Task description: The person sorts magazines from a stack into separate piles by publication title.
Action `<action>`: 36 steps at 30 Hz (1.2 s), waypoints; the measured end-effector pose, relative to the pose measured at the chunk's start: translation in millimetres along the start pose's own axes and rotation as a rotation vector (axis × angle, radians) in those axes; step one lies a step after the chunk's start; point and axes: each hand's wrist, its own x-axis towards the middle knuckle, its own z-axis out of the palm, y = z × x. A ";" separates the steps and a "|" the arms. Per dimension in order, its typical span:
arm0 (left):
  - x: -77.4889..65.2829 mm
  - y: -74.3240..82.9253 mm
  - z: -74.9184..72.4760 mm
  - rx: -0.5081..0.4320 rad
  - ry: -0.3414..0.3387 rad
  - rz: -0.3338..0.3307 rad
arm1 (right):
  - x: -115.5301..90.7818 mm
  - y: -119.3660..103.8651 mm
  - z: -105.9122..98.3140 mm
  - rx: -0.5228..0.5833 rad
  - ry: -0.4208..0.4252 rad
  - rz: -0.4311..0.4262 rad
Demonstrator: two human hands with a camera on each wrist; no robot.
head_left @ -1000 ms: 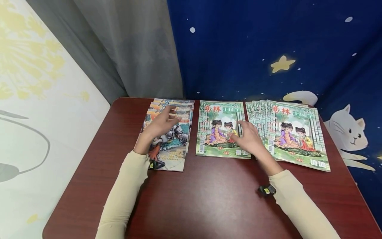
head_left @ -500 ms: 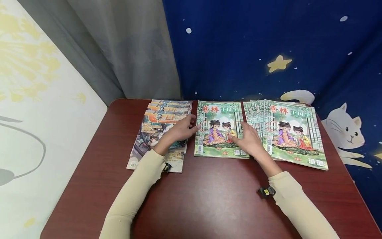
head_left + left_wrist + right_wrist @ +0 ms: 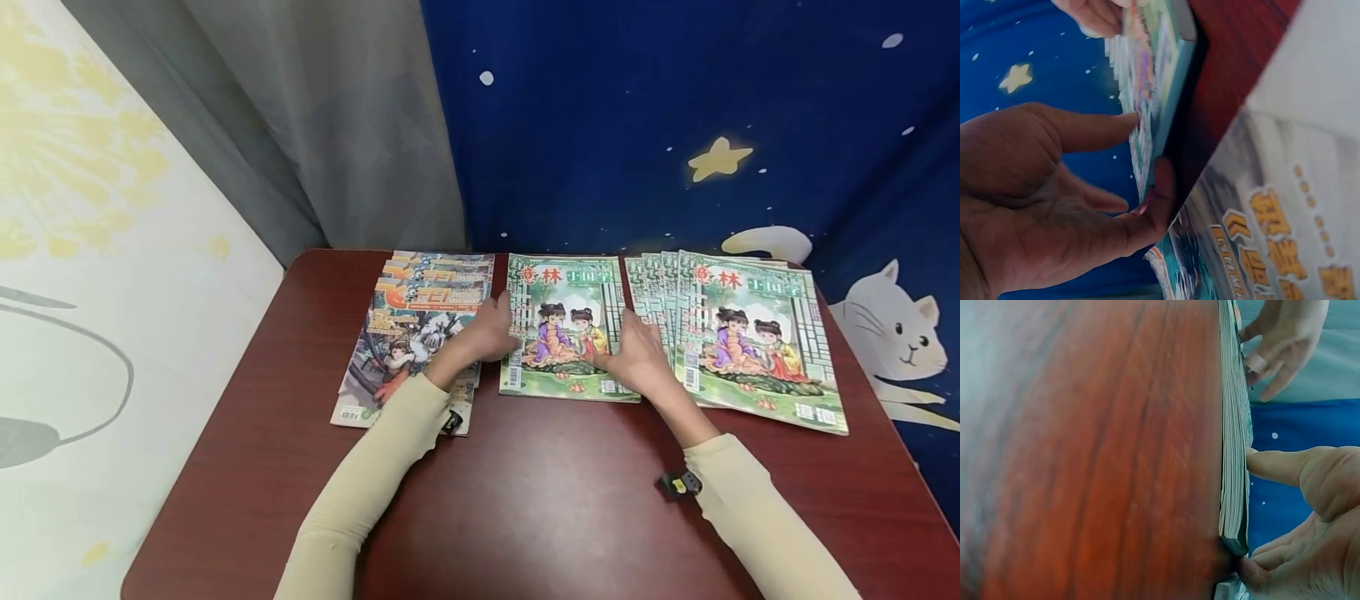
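A green-covered magazine, with two cartoon children on it, lies flat in the middle of the table's far side. My left hand grips its left edge; in the left wrist view the thumb is on the cover and a finger bends at the spine. At the right edge, my right hand holds it with the thumb on the cover and the fingers low beside the corner. The right wrist view shows its thick page edges.
To the left, several overlapping magazines with orange titles lie fanned. More green magazines overlap in a row at the right, close to the right hand. The dark red table ends at a blue curtain and a grey one.
My left hand has moved right from over the orange-titled magazines to the middle magazine's left edge. My right hand has stayed at the right edge, its fingers drawing closer in.
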 end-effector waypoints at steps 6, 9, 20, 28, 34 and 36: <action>-1.7 -1.3 2.5 0.013 -0.065 0.024 | 1.6 1.7 3.4 0.022 -0.010 0.014; -1.4 -6.0 0.6 0.021 -0.053 0.031 | 2.7 0.6 6.4 0.037 -0.022 0.014; 3.9 -8.0 -4.7 0.023 -0.103 -0.071 | 0.3 3.5 5.6 0.047 -0.057 0.006; 5.0 -11.4 -11.6 -0.012 -0.157 -0.023 | -3.5 7.9 0.5 0.079 -0.080 -0.002; -3.5 -12.7 -8.1 -0.201 -0.098 0.048 | -5.4 8.0 -2.7 0.088 -0.084 0.001; -6.4 -11.8 -7.4 -0.279 -0.078 0.088 | -4.9 8.2 -4.1 0.092 -0.088 0.002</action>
